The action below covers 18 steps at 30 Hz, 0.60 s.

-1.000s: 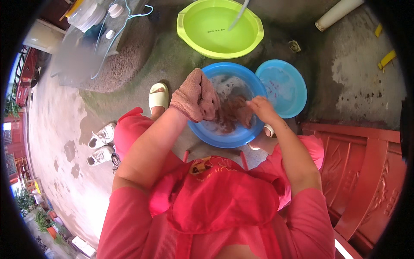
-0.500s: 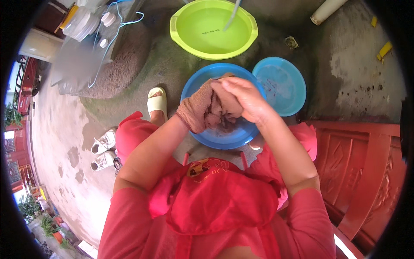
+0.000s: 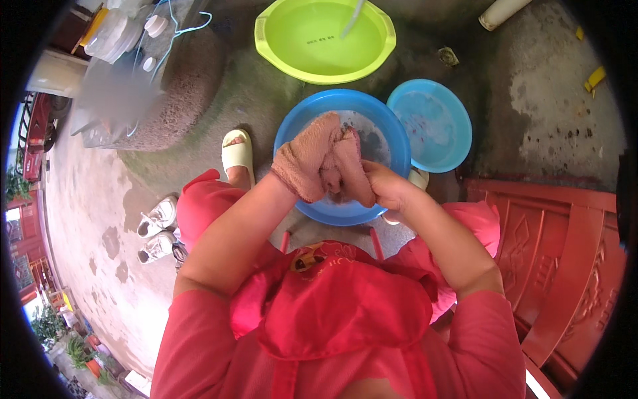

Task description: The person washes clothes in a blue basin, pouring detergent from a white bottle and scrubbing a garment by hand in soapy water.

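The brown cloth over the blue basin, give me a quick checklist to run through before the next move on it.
1. Both hands on the brown cloth: ok. The left hand is buried inside it and the right hand clamps its lower end.
2. Cloth above the blue basin, so drips land inside: ok.
3. Water in the blue basin: ok, murky.
4. Green basin within reach, holding water: ok.
5. Small blue basin standing beside the big one: ok.
6. How wet the cloth is: cannot tell.
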### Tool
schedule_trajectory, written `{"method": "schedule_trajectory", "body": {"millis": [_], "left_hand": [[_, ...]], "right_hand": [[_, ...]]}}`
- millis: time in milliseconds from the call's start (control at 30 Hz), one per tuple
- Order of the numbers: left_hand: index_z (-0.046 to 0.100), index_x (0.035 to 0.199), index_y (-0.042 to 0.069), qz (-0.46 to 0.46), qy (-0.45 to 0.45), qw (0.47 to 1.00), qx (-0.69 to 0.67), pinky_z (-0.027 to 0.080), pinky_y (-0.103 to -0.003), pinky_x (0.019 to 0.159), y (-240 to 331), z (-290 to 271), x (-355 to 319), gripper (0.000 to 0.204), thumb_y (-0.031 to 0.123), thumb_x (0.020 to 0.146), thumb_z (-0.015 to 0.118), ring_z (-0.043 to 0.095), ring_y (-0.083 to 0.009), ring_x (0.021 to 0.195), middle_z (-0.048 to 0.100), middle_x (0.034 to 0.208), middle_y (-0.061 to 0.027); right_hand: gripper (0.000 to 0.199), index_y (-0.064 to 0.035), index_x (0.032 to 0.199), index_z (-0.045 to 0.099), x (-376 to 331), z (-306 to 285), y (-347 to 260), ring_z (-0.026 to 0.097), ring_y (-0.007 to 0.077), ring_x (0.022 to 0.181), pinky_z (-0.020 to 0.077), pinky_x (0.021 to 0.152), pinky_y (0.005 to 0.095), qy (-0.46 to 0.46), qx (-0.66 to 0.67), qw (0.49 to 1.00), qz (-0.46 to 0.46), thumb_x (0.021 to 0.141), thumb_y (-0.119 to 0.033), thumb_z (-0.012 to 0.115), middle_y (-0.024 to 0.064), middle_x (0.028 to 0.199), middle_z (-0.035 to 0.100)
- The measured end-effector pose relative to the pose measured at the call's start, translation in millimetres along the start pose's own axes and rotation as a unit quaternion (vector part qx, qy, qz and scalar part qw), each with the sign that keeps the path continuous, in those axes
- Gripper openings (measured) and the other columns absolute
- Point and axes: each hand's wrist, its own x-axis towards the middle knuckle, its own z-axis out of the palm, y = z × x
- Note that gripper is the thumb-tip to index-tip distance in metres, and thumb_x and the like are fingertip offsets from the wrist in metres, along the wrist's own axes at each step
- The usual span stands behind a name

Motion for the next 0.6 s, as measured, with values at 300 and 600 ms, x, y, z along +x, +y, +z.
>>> {"method": "schedule_trajectory", "body": {"millis": [300, 600], "left_hand": [[0.053, 0.081, 0.005, 0.159, 0.038, 0.879, 0.448, 0.040, -0.030, 0.063, 25, 32, -19, 0.027, 0.028, 0.070, 0.064, 0.047, -0.0188, 0.067, 0.052, 0.071, -0.0065], [0.050, 0.089, 0.004, 0.278, 0.071, 0.773, 0.566, 0.040, -0.025, 0.065, 29, 7, -9, 0.022, 0.014, 0.072, 0.059, 0.050, -0.0176, 0.075, 0.053, 0.084, -0.0056]], "right_hand": [[0.044, -0.0087, 0.117, 0.052, 29, -30, 9, 0.054, 0.0262, 0.096, 0.0440, 0.081, 0.0333, -0.035, -0.522, 0.836, -0.164, 0.073, -0.012, 0.058, 0.0131, 0.111, 0.057], [0.037, -0.0050, 0.111, 0.053, 32, -4, 27, 0.053, 0.0258, 0.098, 0.0435, 0.082, 0.0352, -0.003, -0.443, 0.881, -0.164, 0.081, -0.028, 0.057, 0.0166, 0.110, 0.055]]}}
